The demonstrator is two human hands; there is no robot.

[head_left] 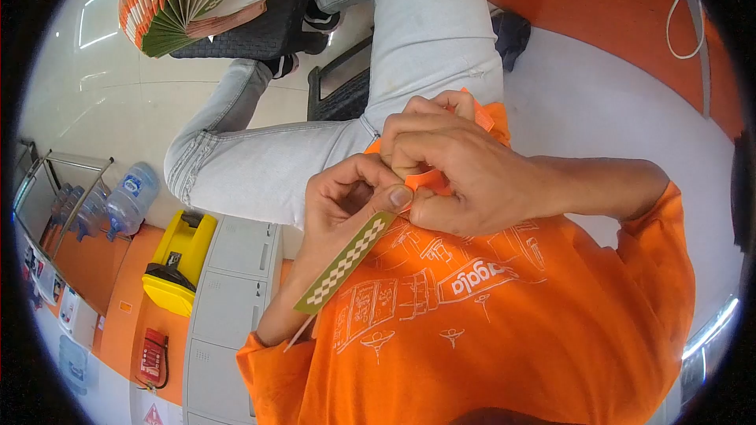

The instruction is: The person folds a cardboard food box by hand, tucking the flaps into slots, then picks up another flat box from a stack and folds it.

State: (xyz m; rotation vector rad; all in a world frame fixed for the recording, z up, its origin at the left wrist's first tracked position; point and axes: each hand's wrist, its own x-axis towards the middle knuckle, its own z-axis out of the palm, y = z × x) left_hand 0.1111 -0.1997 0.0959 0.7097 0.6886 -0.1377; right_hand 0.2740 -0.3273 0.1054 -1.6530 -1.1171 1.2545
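Observation:
My left hand (350, 193) is closed, its thumb and forefinger pinching a piece of orange paper (429, 181) in front of my chest. My right hand (465, 169) presses against it from the right, fingers curled and closed on the same paper. From below my left thumb a narrow green paper strip (346, 264) with a pale checkered pattern slants down over my left wrist. Whether the strip and the orange paper are one piece is hidden by my fingers. Another orange bit (479, 114) shows beyond my right knuckles.
A fan of folded orange, green and white paper (197, 0) rests on a black woven seat (276, 24) at upper left. Grey lockers (228, 291), a yellow bin (179, 264) and water bottles (132, 197) stand at left. An orange surface (598, 8) lies at upper right.

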